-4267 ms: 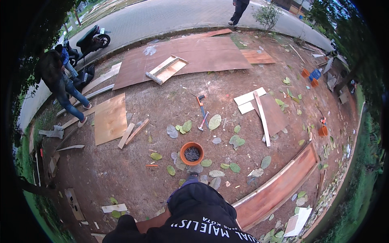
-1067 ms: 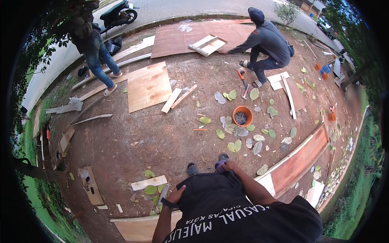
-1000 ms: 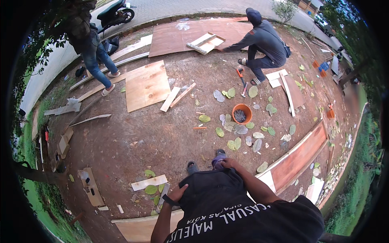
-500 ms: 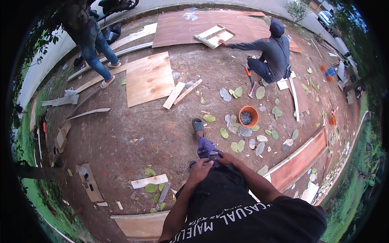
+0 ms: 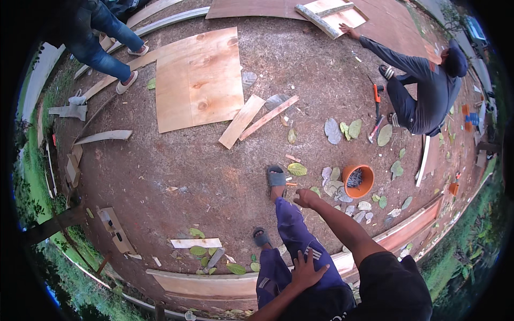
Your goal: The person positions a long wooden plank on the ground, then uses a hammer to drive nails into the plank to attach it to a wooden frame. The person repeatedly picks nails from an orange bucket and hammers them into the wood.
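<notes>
Left hand (image 5: pixel 306 272): flat and released, fingers spread, laid on the thigh of the purple cloth trousers with pale side stripes (image 5: pixel 292 222).

Right hand (image 5: pixel 307 198): stretched forward above the ground, beyond the knee, fingers curled – whether they close on anything cannot be told. Nearest to it: one thin orange stick (image 5: pixel 291 184), lying on the brown earth just beside a dark grey open-toed sandal (image 5: pixel 276 176).

Round orange plastic bucket (image 5: pixel 368 184): one, to the right of the right hand and apart from it, containing small dark grey metal pieces, nail-like. Green and grey fallen leaves (image 5: pixel 342 195) lie around its base.

Hammer with a red and dark handle (image 5: pixel 373 129): beyond the bucket, on the ground beside an orange-handled tool (image 5: pixel 377 95).

Square pale plywood sheet (image 5: pixel 199 80): flat, ahead and to the left. Two short, narrow wooden battens (image 5: pixel 242 121) at its near right corner.

Shallow pale wooden frame (image 5: pixel 332 16): on a large reddish-brown sheet (image 5: pixel 262 7), far side. A crouching co-worker in a grey long-sleeved top and dark cap (image 5: pixel 428 91) – one arm extended, hand at the frame's near edge.

Person in blue jeans (image 5: pixel 104 45): standing, upper left.
</notes>
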Demonstrator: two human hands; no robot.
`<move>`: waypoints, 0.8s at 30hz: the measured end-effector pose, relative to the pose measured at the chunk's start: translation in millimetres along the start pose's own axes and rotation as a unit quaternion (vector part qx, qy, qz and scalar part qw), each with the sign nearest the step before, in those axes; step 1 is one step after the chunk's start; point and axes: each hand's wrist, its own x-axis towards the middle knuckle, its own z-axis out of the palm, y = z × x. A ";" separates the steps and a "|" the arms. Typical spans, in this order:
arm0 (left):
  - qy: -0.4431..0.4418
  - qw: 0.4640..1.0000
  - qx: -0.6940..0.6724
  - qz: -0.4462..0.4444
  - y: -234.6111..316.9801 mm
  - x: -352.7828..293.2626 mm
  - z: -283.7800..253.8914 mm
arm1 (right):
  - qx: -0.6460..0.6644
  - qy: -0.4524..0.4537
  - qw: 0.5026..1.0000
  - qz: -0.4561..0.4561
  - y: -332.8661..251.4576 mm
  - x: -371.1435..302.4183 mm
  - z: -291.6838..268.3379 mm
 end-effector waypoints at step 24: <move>0.102 0.994 -0.022 -0.040 75.1 48.3 -41.7 | 0.194 0.257 0.946 0.036 -73.2 355.4 -83.2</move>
